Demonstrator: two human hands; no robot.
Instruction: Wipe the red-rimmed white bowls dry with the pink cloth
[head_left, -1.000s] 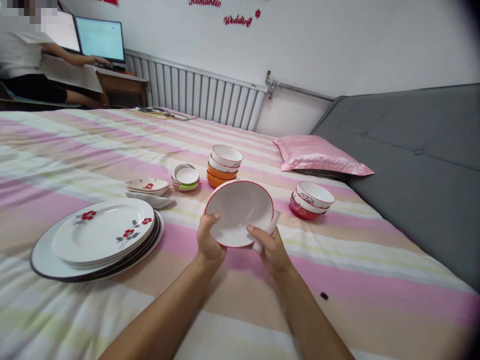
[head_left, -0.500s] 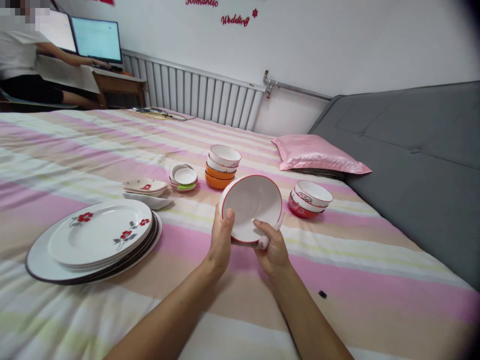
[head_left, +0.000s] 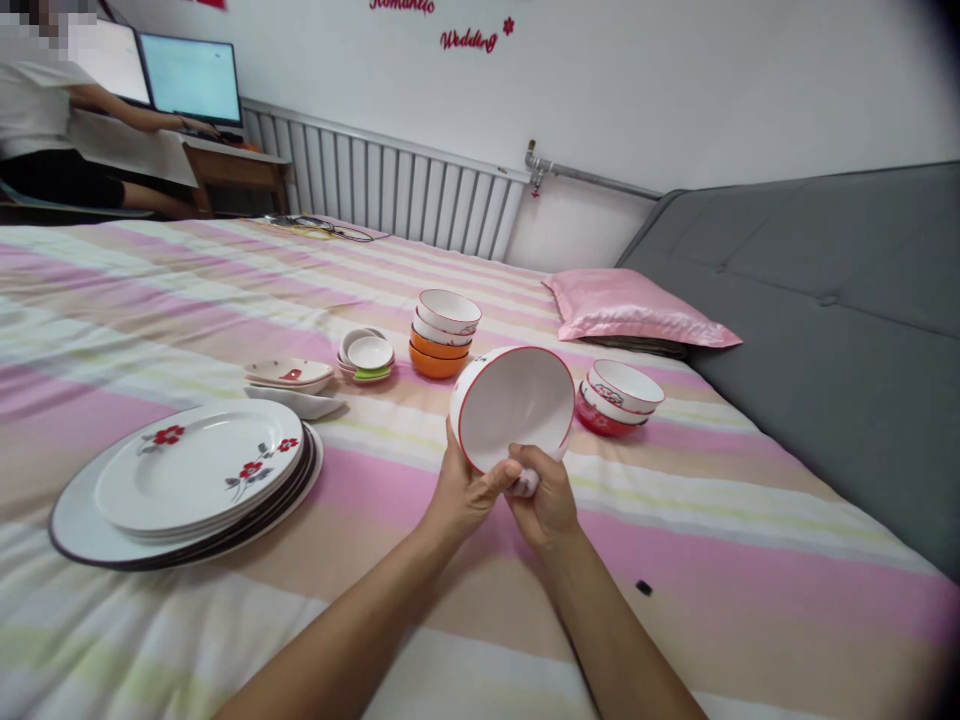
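Observation:
A white bowl with a red rim (head_left: pixel 517 405) is tilted in the air, its inside facing me. My left hand (head_left: pixel 466 492) grips its lower left side, with the thumb lying along the rim toward my other hand. At the lower right rim, my right hand (head_left: pixel 546 495) pinches the bowl, thumb inside. A pale, crumpled piece of white cloth (head_left: pixel 527 484) shows at the right fingers; most of it is hidden. Behind the bowl stands a stack of white and orange bowls (head_left: pixel 442 340). To its right is a shorter stack of white and red bowls (head_left: pixel 621 395).
Stacked plates (head_left: pixel 202 470) with red flowers lie on the striped bedspread (head_left: pixel 390 620) at left. Beyond them are boat-shaped dishes (head_left: pixel 289 375) and small saucers (head_left: pixel 367 355). A pink pillow (head_left: pixel 637 305) rests by the grey headboard (head_left: pixel 825 300). A person (head_left: pixel 45 110) sits at a desk.
The bowl has turned and shifted slightly right in my hands. My left thumb has slid from the left rim down toward my right thumb.

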